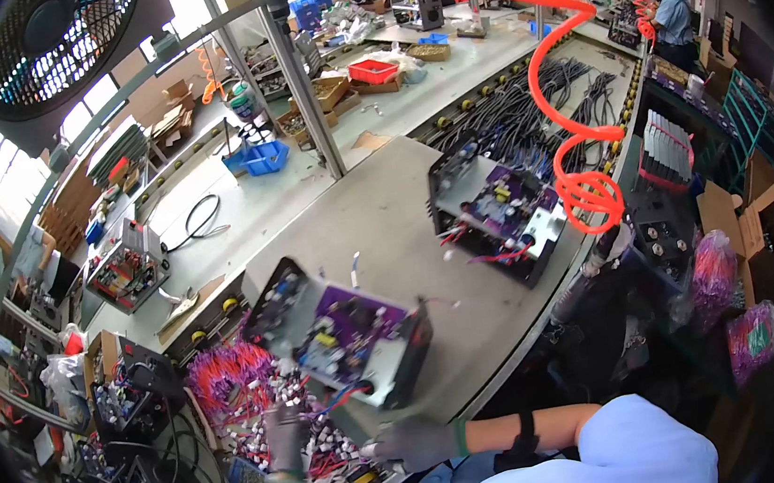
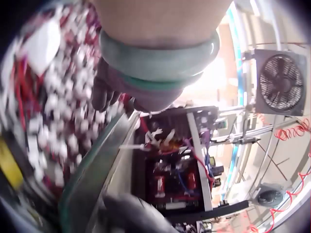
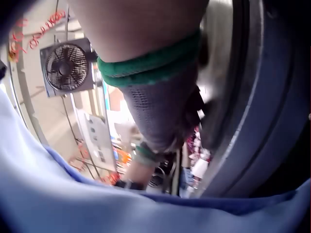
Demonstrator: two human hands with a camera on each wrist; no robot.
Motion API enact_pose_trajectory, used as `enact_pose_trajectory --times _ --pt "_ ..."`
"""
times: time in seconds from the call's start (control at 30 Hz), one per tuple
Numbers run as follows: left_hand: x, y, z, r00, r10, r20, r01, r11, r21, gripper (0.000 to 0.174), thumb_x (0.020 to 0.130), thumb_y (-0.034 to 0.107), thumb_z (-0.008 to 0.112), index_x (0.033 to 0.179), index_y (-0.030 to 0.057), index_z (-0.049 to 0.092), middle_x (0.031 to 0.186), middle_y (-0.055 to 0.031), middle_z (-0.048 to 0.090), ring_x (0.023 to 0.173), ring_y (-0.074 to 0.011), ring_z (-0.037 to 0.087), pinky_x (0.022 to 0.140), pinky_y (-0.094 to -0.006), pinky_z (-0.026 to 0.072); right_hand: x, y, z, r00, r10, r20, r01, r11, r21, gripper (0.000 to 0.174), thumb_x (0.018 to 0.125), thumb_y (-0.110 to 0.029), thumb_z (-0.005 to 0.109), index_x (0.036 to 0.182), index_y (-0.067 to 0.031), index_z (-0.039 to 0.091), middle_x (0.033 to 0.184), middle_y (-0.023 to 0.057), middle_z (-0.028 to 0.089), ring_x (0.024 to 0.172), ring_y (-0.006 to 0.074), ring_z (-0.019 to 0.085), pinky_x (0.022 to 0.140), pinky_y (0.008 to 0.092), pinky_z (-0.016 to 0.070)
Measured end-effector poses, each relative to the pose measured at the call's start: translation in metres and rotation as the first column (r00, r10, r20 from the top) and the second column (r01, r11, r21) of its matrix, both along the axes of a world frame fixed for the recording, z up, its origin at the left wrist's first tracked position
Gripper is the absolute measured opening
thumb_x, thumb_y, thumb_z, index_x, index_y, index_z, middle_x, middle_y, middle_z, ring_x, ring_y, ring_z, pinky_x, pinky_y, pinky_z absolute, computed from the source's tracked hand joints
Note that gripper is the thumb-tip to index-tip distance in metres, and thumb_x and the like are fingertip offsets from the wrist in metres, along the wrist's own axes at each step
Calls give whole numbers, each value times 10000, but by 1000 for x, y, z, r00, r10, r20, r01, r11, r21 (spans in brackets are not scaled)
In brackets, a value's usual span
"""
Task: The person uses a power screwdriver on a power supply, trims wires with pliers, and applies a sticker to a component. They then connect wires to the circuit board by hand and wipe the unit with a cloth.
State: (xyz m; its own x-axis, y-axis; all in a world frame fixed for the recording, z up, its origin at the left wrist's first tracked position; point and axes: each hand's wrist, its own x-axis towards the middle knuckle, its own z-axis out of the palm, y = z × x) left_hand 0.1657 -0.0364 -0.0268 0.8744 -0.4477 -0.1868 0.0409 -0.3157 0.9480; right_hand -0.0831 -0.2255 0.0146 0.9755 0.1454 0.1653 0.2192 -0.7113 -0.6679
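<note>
My left hand (image 1: 285, 441), in a grey glove, is over a heap of red and purple wire leads with white connectors (image 1: 333, 445). Its fingers (image 2: 100, 92) look loosely bent beside the connectors in the left wrist view. My right hand (image 1: 419, 443), also gloved, is at the near table edge, its fingers pointing left towards the heap. Its fingertips are blurred, and I cannot tell whether it holds anything. Just beyond both hands sits an open black equipment case (image 1: 409, 357) with a purple circuit board (image 1: 357, 315) and red and blue wires inside.
A second open case (image 1: 496, 202) stands farther along the table (image 1: 383, 204). Black cables (image 1: 524, 104) lie behind it. A coiled orange air hose (image 1: 589, 192) hangs at right. More black units (image 1: 138, 381) stand at left. A person (image 1: 670, 14) is at far right.
</note>
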Motion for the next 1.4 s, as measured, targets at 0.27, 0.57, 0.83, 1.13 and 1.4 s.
enact_pose_trajectory --times 0.27,0.57,0.83,1.13,1.4 --pt "90 70 199 681 19 732 -98 993 64 360 1072 278 533 1275 -13 594 1180 -72 628 1038 -183 587 927 -330 477 -111 -66 10 649 -671 -358 700 711 -64 604 864 -333 760 1339 -7 581 1138 223 663 1044 302 692 862 421 558" --pt "143 138 214 878 -275 392 -173 580 796 713 1004 662 420 889 37 742 790 -148 719 798 -304 705 695 -409 491 -32 -25 6 707 -695 134 685 719 114 1105 750 -547 784 1539 37 275 1471 330 415 1491 516 134 1186 613 248" --pt "47 213 178 941 278 196 -338 817 466 755 1018 657 397 994 -28 716 809 -111 688 717 -240 585 678 -394 471 106 -153 -9 614 -778 -131 771 558 306 915 741 -252 801 1501 13 367 1273 239 615 1153 369 626 989 429 507" --pt "-44 212 173 961 271 -50 -275 943 -187 579 1010 614 486 1167 85 662 946 15 662 751 -119 645 640 -272 506 7 -228 45 924 -319 -209 358 916 183 477 740 -120 779 1187 -19 651 1043 150 731 989 238 701 898 344 549" --pt "-67 223 33 966 111 235 -198 900 389 467 838 -41 662 1289 69 617 1179 -41 693 973 -167 657 876 -332 538 12 -367 -42 669 -669 -324 428 702 -569 808 623 -430 891 1289 -48 641 1220 200 700 1111 335 673 964 423 528"
